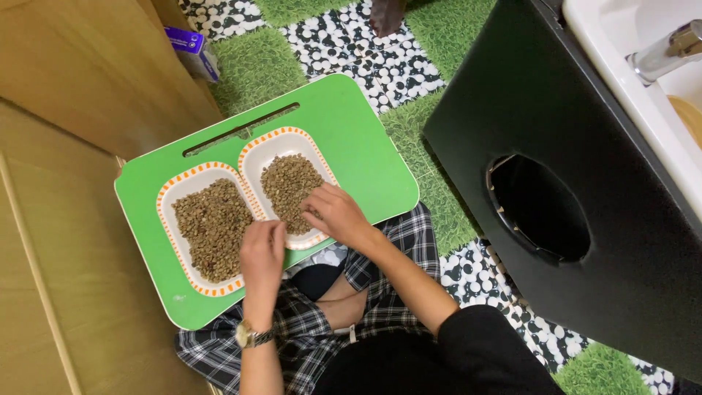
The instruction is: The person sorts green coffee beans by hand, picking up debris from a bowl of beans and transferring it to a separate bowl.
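Small greenish-brown beans (pixel 291 189) are being picked through in the right-hand white dish (pixel 256 157), an oblong dish with an orange-dashed rim that is lying near the middle of the green tray (pixel 365 157). The right hand (pixel 335 212) is being held over the near end of this dish, fingers curled down loosely onto the beans; whether any bean is being pinched cannot be told. The left hand (pixel 262 252) is being held at the near edge where the two dishes are meeting, fingers bunched together and bent downward, and what is being gripped, if anything, cannot be told. A wristwatch (pixel 252 336) is being worn on the left wrist. The left-hand white dish (pixel 170 192), just beside the first and touching it, is being filled by a larger heap of the same beans (pixel 212 228), toward the tray's left edge. The tray is being supported over crossed legs in checked trousers (pixel 307 329). Beyond it, a mat (pixel 322 36) of grass-green and pebble squares is showing, with a black cabinet (pixel 570 183) to the right.
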